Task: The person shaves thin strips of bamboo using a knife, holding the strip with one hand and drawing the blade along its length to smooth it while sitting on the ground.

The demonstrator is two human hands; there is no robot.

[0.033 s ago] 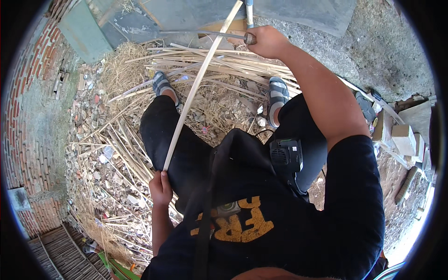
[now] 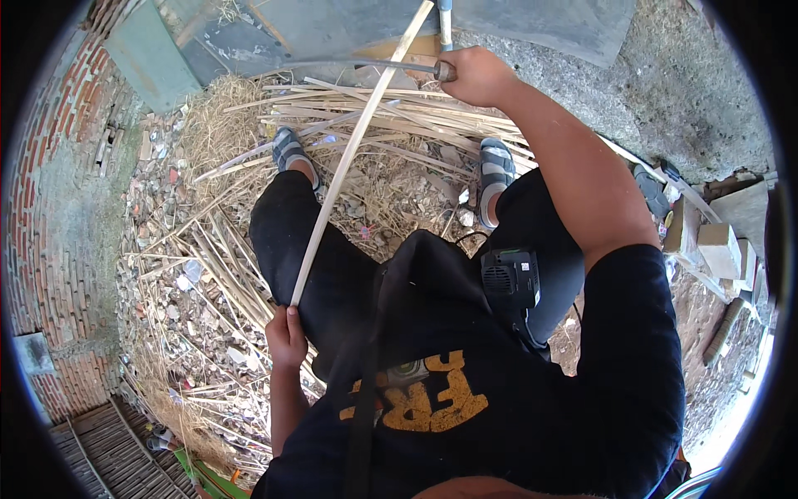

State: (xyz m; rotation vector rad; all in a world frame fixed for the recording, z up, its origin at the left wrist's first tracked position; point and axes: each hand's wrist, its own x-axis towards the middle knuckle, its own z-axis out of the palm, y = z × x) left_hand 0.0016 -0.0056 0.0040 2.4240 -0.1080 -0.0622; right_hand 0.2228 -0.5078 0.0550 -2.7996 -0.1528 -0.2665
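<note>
Rough red-brick wall [image 2: 46,224] curves down the left side of the frame, its mortar grey and worn, and meets a dark slatted panel [image 2: 116,453] at the lower left. Beside it, ground [image 2: 154,287] littered with stones, rubble and scraps spreads toward the centre. A flat grey-green sheet [image 2: 150,58] stands at the upper left, with a tangle of dry yellow straw [image 2: 214,133] below it. Thin, pale wooden sticks [image 2: 229,266] lie loosely left of the person's legs.

Left of centre, the left hand [image 2: 287,337] pinches the lower end of a long, pale, flat wooden strip [image 2: 339,177] between thumb and fingers. That strip slants over the black trouser leg [image 2: 278,229] and up to the top edge, right of the middle. Two banded grey sandals [image 2: 289,150] flank it in the upper half, near another spread of pale sticks [image 2: 428,121].

At the upper centre, a long, thin grey metal blade [image 2: 413,64] crosses the strip in view; whether they touch, I cannot tell. Its short, round brown handle [image 2: 445,71] sits in the right hand [image 2: 482,76], fingers clenched around it.

Right of centre, a boxy black device [image 2: 509,274] rests by the thigh. Farther right are pale rectangular blocks [image 2: 719,251] and, below them, a brush-like object [image 2: 723,333].
</note>
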